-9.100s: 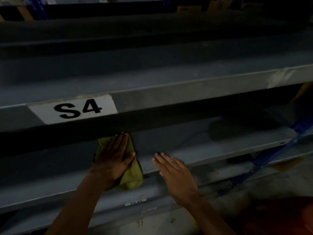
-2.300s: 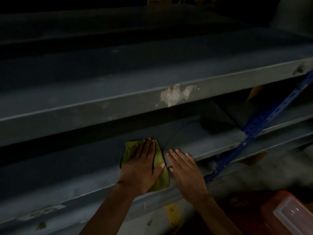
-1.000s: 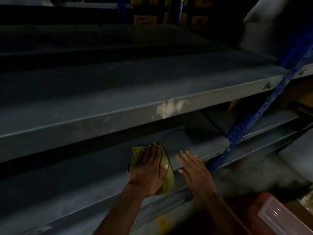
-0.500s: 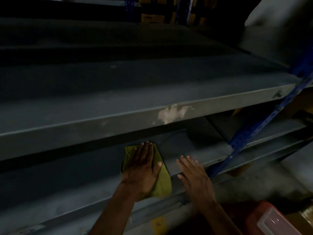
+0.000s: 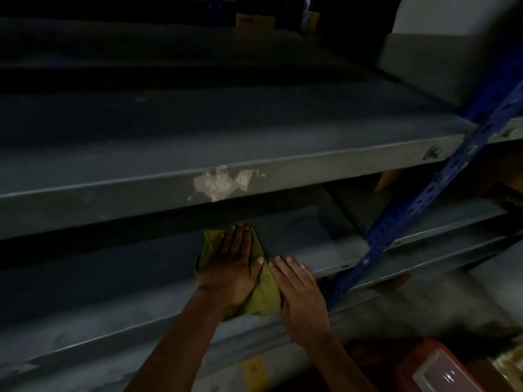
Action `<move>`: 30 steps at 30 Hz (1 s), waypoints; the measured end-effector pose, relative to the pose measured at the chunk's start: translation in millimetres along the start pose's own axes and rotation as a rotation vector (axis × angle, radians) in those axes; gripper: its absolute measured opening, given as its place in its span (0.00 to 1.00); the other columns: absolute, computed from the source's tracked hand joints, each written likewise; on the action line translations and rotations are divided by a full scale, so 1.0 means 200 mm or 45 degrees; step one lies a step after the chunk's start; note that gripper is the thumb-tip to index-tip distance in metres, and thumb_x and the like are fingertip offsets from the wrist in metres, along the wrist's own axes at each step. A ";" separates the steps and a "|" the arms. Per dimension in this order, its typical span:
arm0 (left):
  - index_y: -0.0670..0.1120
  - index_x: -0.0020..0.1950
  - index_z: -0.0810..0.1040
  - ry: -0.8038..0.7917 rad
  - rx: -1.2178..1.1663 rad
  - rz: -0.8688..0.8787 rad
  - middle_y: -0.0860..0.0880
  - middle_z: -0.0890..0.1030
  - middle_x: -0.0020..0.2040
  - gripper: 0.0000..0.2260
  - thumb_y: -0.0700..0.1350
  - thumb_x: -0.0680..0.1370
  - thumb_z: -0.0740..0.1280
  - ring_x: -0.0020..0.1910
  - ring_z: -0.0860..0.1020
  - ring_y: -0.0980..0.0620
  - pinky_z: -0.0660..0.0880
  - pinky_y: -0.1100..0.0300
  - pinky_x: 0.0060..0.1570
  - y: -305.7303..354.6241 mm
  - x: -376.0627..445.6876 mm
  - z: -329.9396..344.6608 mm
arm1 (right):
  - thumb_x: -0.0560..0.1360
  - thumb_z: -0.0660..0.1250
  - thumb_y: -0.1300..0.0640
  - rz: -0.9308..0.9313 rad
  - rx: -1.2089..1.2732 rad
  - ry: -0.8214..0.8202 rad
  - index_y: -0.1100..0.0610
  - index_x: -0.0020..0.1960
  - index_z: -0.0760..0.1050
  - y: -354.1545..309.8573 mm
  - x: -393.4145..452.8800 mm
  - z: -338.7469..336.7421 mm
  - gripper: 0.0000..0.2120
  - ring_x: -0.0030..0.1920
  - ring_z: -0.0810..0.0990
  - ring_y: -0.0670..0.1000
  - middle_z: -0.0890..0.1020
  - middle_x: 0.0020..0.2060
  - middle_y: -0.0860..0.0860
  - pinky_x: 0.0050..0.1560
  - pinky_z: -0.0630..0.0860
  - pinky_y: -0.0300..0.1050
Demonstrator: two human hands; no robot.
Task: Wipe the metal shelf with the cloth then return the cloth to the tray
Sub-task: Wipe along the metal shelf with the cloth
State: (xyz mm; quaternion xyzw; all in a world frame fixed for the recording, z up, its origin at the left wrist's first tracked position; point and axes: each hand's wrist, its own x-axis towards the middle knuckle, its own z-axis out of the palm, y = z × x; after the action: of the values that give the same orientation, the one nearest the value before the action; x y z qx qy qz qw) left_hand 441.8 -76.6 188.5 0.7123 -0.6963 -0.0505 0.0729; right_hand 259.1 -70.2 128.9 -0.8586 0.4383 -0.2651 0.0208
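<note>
A yellow-green cloth (image 5: 263,290) lies flat on the lower grey metal shelf (image 5: 119,281), near its front edge, pinned beneath a person's left hand (image 5: 232,267), fingers straight and spread. The right hand (image 5: 301,295) rests just beside it, flat and holding nothing. A scuffed upper shelf (image 5: 226,181) runs overhead; a blue perforated upright (image 5: 410,210) stands to the right, a red container (image 5: 435,369) below.

The cloth (image 5: 263,295) is lying on the metal shelf (image 5: 113,281), under the left hand (image 5: 230,267). The right hand (image 5: 301,295) is resting just right of it. A tray (image 5: 435,369) is sitting lower right, below both hands.
</note>
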 end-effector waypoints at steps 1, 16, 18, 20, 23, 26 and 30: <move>0.46 0.78 0.38 -0.012 -0.004 -0.009 0.48 0.40 0.79 0.40 0.63 0.68 0.28 0.75 0.36 0.53 0.30 0.59 0.69 0.01 -0.01 0.00 | 0.78 0.54 0.56 -0.001 0.008 -0.001 0.52 0.72 0.67 0.00 0.00 -0.01 0.23 0.72 0.66 0.49 0.70 0.70 0.47 0.72 0.59 0.48; 0.42 0.70 0.71 -0.092 0.049 -0.084 0.45 0.74 0.68 0.32 0.60 0.81 0.43 0.67 0.73 0.47 0.47 0.59 0.69 -0.01 -0.04 -0.01 | 0.79 0.57 0.43 0.014 -0.082 0.014 0.52 0.70 0.69 0.17 0.00 -0.07 0.23 0.73 0.64 0.48 0.71 0.70 0.47 0.72 0.59 0.51; 0.42 0.75 0.64 -0.059 0.025 -0.097 0.45 0.65 0.74 0.35 0.63 0.79 0.39 0.72 0.66 0.47 0.40 0.59 0.69 0.00 0.01 -0.01 | 0.80 0.56 0.42 0.029 -0.110 -0.004 0.52 0.71 0.69 0.23 0.01 -0.10 0.24 0.73 0.64 0.48 0.70 0.70 0.47 0.71 0.59 0.51; 0.44 0.78 0.53 -0.022 0.014 -0.054 0.47 0.53 0.78 0.38 0.65 0.76 0.35 0.77 0.53 0.48 0.32 0.61 0.68 0.02 0.05 0.01 | 0.80 0.56 0.41 0.025 -0.122 -0.030 0.52 0.72 0.67 0.26 0.01 -0.10 0.25 0.73 0.63 0.47 0.69 0.71 0.46 0.71 0.60 0.51; 0.46 0.79 0.44 0.037 0.032 -0.003 0.49 0.46 0.79 0.40 0.64 0.71 0.31 0.77 0.44 0.51 0.32 0.59 0.71 0.06 0.10 0.04 | 0.80 0.54 0.40 0.012 -0.117 -0.026 0.51 0.72 0.66 0.28 0.01 -0.09 0.25 0.73 0.63 0.47 0.69 0.71 0.47 0.70 0.62 0.51; 0.46 0.79 0.40 0.020 -0.014 -0.011 0.49 0.42 0.79 0.37 0.64 0.74 0.33 0.77 0.40 0.52 0.33 0.57 0.72 0.11 0.14 0.04 | 0.81 0.51 0.43 -0.023 -0.103 0.025 0.53 0.71 0.68 0.28 0.02 -0.10 0.23 0.72 0.64 0.48 0.70 0.71 0.48 0.70 0.61 0.50; 0.46 0.78 0.40 0.012 -0.020 0.023 0.48 0.42 0.79 0.31 0.59 0.81 0.43 0.77 0.40 0.51 0.34 0.56 0.73 0.18 0.14 0.05 | 0.77 0.58 0.52 -0.044 -0.066 0.065 0.53 0.70 0.70 0.29 0.02 -0.08 0.22 0.71 0.67 0.49 0.72 0.69 0.49 0.71 0.62 0.50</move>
State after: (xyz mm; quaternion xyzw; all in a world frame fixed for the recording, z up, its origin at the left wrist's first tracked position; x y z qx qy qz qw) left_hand 404.5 -105.8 186.5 0.7055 -0.7020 -0.0519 0.0822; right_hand 209.6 -105.9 129.4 -0.8593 0.4304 -0.2758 -0.0171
